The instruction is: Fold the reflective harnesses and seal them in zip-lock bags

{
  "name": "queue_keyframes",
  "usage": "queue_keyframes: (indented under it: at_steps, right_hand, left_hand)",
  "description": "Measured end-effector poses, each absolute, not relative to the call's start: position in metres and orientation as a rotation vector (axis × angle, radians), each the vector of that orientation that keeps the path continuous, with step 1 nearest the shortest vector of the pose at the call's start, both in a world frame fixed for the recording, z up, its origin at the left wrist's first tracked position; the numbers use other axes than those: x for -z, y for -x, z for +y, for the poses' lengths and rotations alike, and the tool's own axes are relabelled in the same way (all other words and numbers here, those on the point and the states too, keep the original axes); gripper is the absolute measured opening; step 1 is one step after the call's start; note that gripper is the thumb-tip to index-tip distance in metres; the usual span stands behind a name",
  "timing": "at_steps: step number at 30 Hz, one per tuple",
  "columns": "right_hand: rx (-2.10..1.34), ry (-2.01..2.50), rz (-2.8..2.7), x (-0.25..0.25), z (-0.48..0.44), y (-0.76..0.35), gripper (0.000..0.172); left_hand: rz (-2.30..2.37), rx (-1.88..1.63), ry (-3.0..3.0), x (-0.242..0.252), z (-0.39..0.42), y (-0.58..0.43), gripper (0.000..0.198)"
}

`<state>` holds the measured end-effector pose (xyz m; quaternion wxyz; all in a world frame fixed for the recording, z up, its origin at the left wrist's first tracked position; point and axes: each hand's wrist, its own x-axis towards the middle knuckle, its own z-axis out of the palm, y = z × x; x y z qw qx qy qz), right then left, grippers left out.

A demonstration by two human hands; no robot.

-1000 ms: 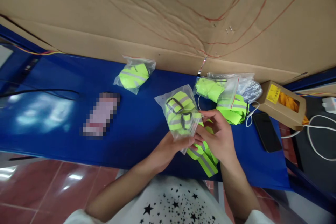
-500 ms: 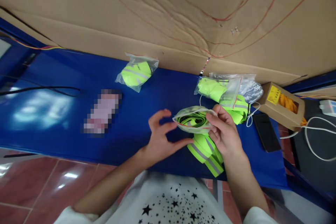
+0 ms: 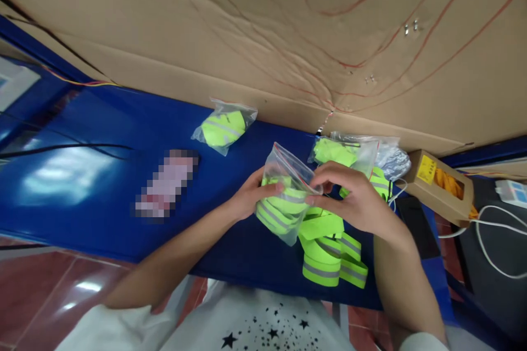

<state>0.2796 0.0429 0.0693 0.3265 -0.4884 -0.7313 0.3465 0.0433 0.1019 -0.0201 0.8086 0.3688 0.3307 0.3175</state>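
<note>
A clear zip bag (image 3: 293, 167) with a red seal line hangs upright between my hands. Inside it lies a coiled neon-yellow strap (image 3: 280, 211) with a grey reflective stripe. My left hand (image 3: 253, 194) is closed on the bag's left side, thumb across the front. At the top right corner, by the seal, my right hand (image 3: 349, 194) pinches the bag's edge. Below my right hand, loose reflective straps (image 3: 323, 263) of the same kind lie on the blue table (image 3: 230, 252), looped and partly overlapped by the bag.
A bagged strap (image 3: 224, 129) sits at the back left, and more bagged straps (image 3: 337, 152) at the back right. Nearby are a cardboard box (image 3: 442, 186) with orange contents, a black phone (image 3: 418, 227), white cables and a pixelated pinkish item (image 3: 167, 184).
My left hand, spread beside the bag before, now grips its side. The bag has turned from mouth towards me to upright, showing its front. My right hand has shifted to the seal corner.
</note>
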Motion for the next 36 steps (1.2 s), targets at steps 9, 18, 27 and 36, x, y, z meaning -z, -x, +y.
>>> queue_keyframes:
  at_steps: [9, 18, 27, 36]
  right_hand:
    - [-1.055, 1.27, -1.895, -0.07, 0.046, -0.299, 0.011]
    - [-0.942, 1.242, -2.173, -0.07, 0.042, -0.293, 0.022]
    - [-1.086, 1.546, -1.873, -0.052, 0.049, -0.294, 0.023]
    - [-1.162, 1.583, -1.738, -0.044, 0.064, -0.289, 0.031]
  left_hand:
    - [0.447, -0.443, -1.131, 0.01, 0.128, -0.018, 0.061]
    - [0.472, -0.522, -1.197, 0.007, 0.123, -0.022, 0.049]
    - [0.707, -0.657, -1.066, 0.021, 0.117, -0.029, 0.037]
    - [0.641, -0.706, -1.002, 0.025, 0.121, -0.031, 0.051]
